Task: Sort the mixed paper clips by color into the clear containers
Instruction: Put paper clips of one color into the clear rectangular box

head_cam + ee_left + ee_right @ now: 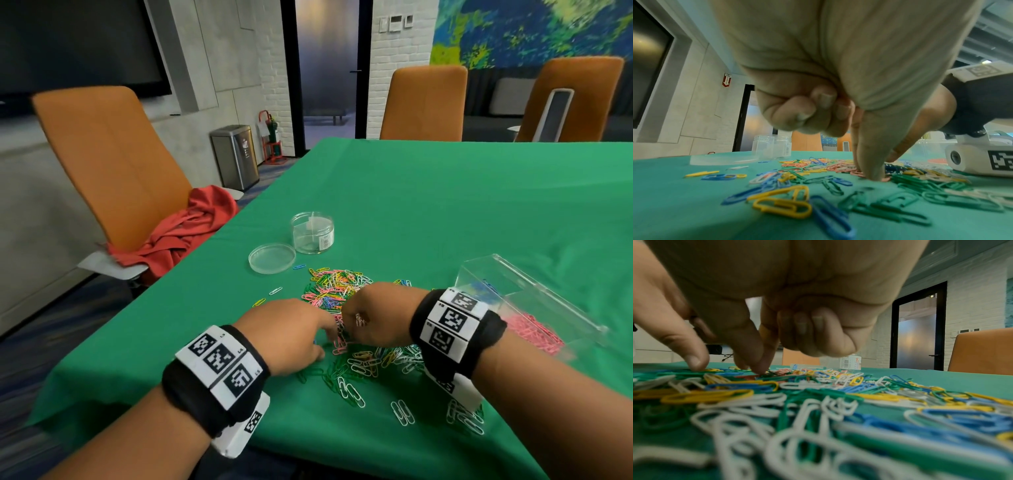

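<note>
Both hands, left [291, 334] and right [371, 317], sit close together, fingertips pinching pink clips [339, 337] from the mixed pile [334, 286] on the counter [445, 205].

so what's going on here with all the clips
A person is sorting a mixed pile of coloured paper clips on a green tablecloth. Both hands are down in the pile: the left hand and the right hand are picking at pink clips between them with fingertips. A rectangular clear container on the right already holds pink clips. The round clear jar looks empty of clips, its lid lying beside it.
</note>
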A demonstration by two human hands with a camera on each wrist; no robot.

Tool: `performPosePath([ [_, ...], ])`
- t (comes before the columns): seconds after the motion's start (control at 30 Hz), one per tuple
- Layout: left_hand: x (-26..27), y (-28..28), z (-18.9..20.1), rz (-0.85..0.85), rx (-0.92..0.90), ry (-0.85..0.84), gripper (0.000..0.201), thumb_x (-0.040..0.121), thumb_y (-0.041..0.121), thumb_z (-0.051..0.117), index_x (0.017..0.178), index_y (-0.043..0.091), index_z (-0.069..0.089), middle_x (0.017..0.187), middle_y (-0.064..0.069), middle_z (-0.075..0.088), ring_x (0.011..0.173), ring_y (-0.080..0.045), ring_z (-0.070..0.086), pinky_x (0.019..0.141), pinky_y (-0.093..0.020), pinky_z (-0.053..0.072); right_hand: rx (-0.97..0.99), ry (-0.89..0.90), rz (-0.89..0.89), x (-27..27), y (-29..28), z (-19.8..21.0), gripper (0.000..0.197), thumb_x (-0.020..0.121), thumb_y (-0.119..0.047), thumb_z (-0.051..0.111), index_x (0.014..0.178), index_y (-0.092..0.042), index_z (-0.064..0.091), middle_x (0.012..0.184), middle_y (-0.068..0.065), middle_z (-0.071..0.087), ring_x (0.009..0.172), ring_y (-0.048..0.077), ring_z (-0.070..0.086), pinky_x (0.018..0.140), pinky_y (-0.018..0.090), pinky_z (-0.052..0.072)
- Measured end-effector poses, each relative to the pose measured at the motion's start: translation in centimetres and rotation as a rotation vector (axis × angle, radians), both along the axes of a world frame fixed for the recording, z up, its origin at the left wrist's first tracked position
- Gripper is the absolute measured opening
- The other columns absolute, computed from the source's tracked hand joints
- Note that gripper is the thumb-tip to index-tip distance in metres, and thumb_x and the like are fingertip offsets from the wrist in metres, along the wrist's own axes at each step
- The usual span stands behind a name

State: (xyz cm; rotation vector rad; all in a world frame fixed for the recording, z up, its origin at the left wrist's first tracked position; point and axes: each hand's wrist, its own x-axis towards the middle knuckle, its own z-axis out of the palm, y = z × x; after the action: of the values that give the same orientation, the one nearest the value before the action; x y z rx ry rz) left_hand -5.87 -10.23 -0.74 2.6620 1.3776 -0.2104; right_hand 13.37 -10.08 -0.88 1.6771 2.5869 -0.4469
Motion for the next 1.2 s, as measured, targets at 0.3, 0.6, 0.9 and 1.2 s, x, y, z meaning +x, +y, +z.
performPosePath([
  [0.3,0.0,0.2,-0.4,0.013,-0.007,-0.003,0.015,0.086,0.042,0.066,0.1,0.04,0.06,0.08,0.012,0.052,0.085,-0.017,0.058,0.074,-0.031,0.048,0.058,-0.088,-0.102,0.2,0.5,-0.4,0.015,0.082,-0.024,0.057,0.089,-0.026,0.07,0.084,-0.006,0.067,0.078,0.02,0.06,0.068,0.028,0.053],
  [0.6,0.2,0.2,0.0,0.031,-0.018,0.033,0.014,0.086,0.042,0.067,0.1,0.042,0.065,0.098,0.009,0.062,0.095,-0.018,0.062,0.078,-0.03,0.049,0.045,-0.114,-0.008,-0.4,0.2,-0.4,0.019,0.082,-0.044,0.071,0.088,-0.026,0.07,0.085,-0.007,0.066,0.074,0.014,0.055,0.054,0.021,0.035],
  [0.9,-0.8,1.2,0.2,0.038,0.01,-0.193,0.017,0.096,0.021,0.044,0.079,0.02,0.047,0.074,0.004,0.048,0.071,-0.02,0.047,0.062,-0.032,0.034,-0.042,-0.075,0.042,-0.4,-0.3,-0.3,0.012,0.078,-0.018,0.061,0.084,-0.021,0.07,0.078,-0.007,0.065,0.071,0.015,0.058,0.062,0.024,0.048],
  [1.2,-1.5,2.2,-0.4,0.466,-0.708,-1.111,0.033,0.103,0.028,0.048,0.071,0.019,0.043,0.055,0.001,0.038,0.041,-0.013,0.038,0.035,-0.019,0.029,0.065,-0.093,0.033,-0.3,-0.5,-0.3,0.02,0.083,-0.032,0.061,0.068,-0.022,0.053,0.062,-0.006,0.048,0.054,0.008,0.042,0.049,0.02,0.03],
])
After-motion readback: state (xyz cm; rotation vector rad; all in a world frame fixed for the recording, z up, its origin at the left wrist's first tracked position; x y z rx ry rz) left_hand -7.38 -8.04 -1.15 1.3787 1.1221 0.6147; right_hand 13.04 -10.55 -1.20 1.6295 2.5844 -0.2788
